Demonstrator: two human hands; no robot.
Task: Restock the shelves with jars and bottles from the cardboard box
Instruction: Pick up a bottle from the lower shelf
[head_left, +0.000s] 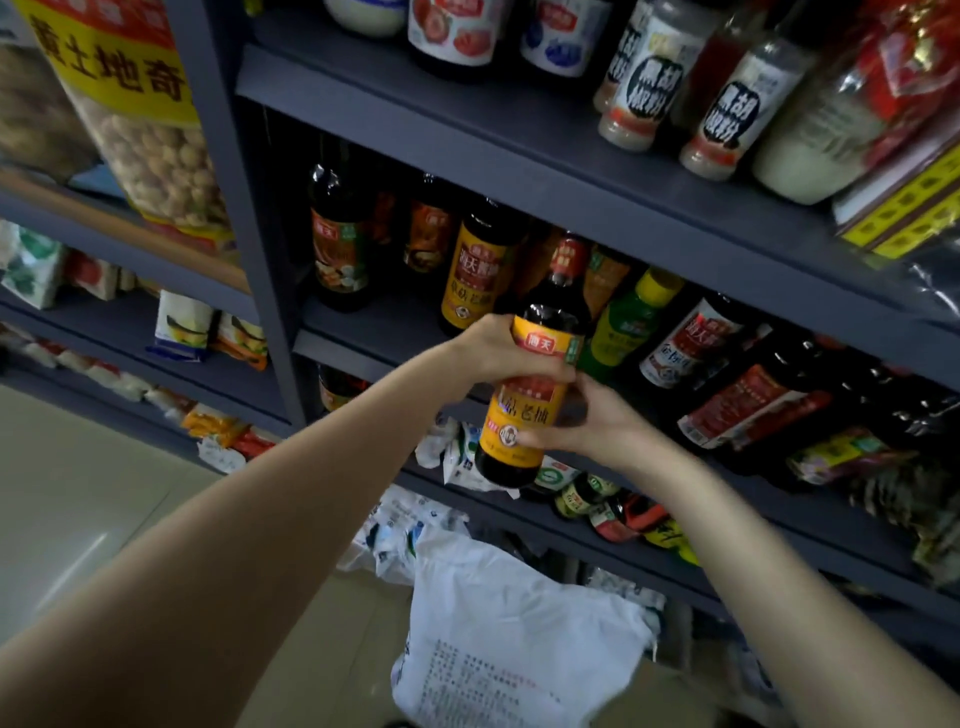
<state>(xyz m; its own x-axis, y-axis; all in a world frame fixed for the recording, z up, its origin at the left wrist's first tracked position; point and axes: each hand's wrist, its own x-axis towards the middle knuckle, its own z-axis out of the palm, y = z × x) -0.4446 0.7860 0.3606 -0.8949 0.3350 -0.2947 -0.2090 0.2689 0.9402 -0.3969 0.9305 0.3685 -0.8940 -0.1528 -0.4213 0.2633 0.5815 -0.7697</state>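
A dark soy sauce bottle (530, 400) with an orange-yellow label and a red cap is held in front of the middle shelf (374, 325). My left hand (498, 348) grips its upper body from the left. From the right, my right hand (592, 415) holds the lower part of the bottle. Just behind it on that shelf stands a similar orange-label bottle (475, 270). The cardboard box is not in view.
Dark sauce bottles (340, 244) and a green bottle (623, 322) fill the middle shelf. White pepper jars (639, 83) stand on the upper shelf. Small jars (587, 493) and bags lie on the lower shelf. A white sack (514, 639) sits on the floor below.
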